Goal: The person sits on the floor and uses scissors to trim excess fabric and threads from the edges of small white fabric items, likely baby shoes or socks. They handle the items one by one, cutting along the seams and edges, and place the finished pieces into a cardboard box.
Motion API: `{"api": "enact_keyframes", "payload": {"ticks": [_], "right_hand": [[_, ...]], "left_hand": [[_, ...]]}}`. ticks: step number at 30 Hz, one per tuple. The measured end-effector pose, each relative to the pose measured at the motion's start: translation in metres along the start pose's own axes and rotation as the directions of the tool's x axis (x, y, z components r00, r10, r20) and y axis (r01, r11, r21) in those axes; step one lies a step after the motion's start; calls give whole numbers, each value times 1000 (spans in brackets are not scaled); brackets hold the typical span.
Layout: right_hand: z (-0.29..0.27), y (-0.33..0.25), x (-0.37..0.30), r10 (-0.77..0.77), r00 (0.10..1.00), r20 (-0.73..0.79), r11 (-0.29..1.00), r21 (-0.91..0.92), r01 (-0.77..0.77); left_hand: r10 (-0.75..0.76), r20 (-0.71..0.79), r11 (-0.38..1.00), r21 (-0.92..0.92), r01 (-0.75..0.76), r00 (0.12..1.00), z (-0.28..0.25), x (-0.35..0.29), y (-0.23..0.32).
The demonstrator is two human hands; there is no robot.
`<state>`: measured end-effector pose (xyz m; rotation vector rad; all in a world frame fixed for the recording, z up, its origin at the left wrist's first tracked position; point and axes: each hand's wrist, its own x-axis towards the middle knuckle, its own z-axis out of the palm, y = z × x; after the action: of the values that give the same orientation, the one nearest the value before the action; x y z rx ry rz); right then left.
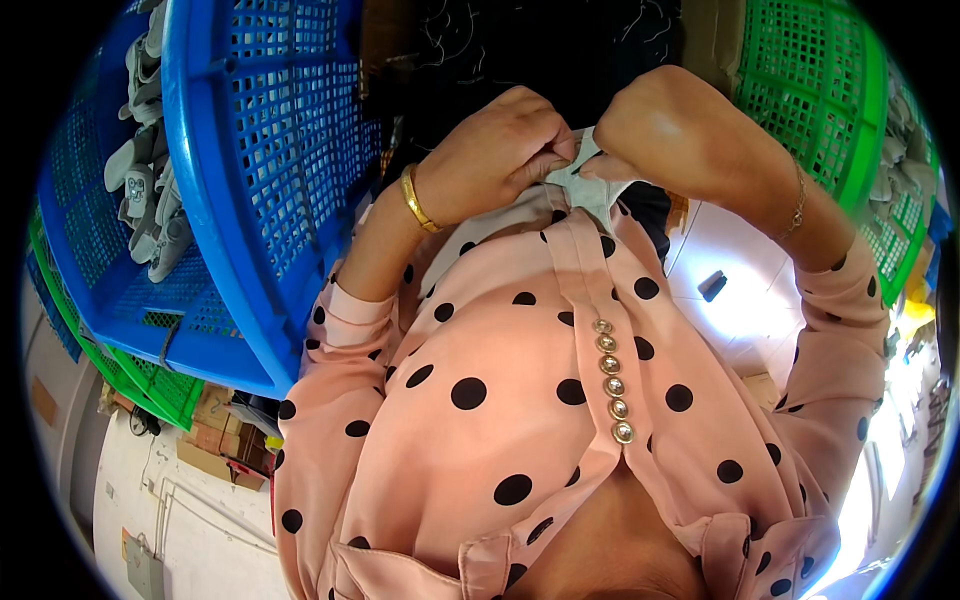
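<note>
Between my hands, in front of my waist, is a pale grey shoe upper [596,192] with an open gap near its top. My left hand [500,150] wears a gold bracelet and pinches the piece's left edge, thumb and fingers pressed together. On the other side, my right hand [665,125] is curled closed over the right edge; its fingertips are mostly hidden behind the back of the hand. The two hands are a short way apart, with the piece stretched between them.
At my left stands a large blue plastic basket [178,130], and several grey shoe uppers [150,195] are stacked beyond its near wall. A green basket [868,110] with more grey pieces is at my right. Dark cloth with loose threads [540,45] lies ahead; a small dark object [712,286] is on the floor.
</note>
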<state>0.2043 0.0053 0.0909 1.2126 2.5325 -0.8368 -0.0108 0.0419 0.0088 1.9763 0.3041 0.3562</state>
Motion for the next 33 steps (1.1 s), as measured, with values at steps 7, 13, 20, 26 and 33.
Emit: {"api": "enact_keyframes", "payload": {"ticks": [7, 13, 20, 26, 33], "right_hand": [[6, -6, -15, 285, 957, -54, 958, -25, -286], [-2, -14, -7, 298, 953, 47, 952, -90, -293], [10, -12, -5, 195, 981, -12, 958, -212, -193], [12, -8, -12, 379, 925, -16, 925, 24, -378], [22, -28, -53, 647, 763, 18, 404, 840, -362]], "left_hand": [[-237, -155, 960, -188, 207, 959, 17, -11, 0], [-314, -126, 920, -284, 269, 941, 18, -12, 0], [-260, -120, 952, -195, 234, 958, 16, -10, 0], [-599, -179, 632, -704, 324, 780, 18, -16, 8], [41, -626, 869, 407, 282, 778, -16, -13, 5]]}}
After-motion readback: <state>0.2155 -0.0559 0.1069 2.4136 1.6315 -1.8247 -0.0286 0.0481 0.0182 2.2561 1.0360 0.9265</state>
